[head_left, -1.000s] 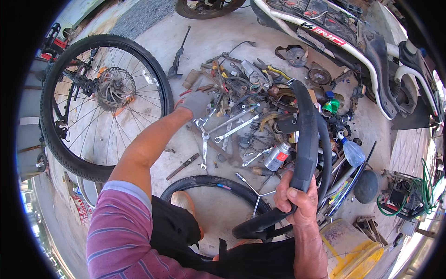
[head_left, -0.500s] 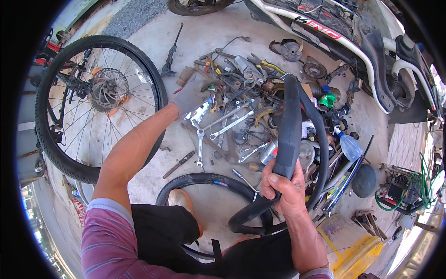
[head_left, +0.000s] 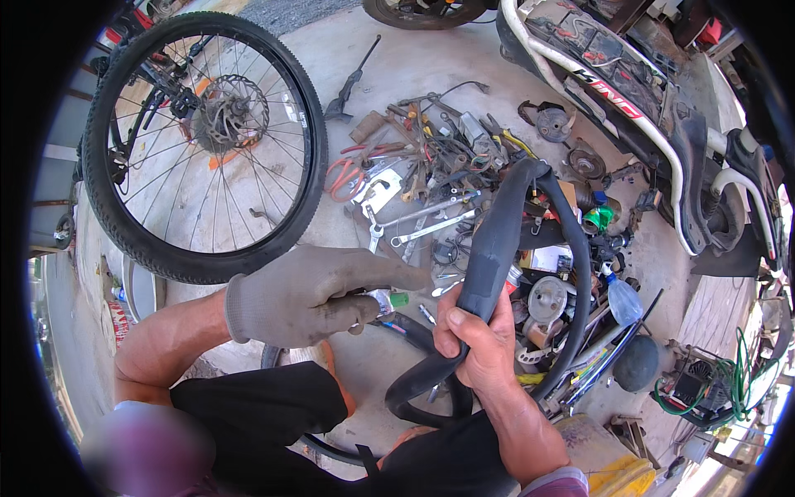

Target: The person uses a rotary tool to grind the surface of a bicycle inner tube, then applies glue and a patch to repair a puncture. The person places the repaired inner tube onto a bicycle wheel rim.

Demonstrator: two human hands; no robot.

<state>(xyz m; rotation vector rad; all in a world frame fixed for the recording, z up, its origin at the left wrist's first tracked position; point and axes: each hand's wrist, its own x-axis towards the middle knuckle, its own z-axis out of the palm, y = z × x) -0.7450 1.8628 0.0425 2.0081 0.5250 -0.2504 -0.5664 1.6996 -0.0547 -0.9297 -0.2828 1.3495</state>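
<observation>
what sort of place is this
Most likely an informal bicycle or motorbike repair space: a black-tyred spoked wheel, a jumbled heap of metal tools and parts on the grey floor, and a black rubber inner tube in the right hand.

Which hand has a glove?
The left hand, in a grey glove, holding a green-capped tube. The right hand, gripping the inner tube, is bare.
</observation>
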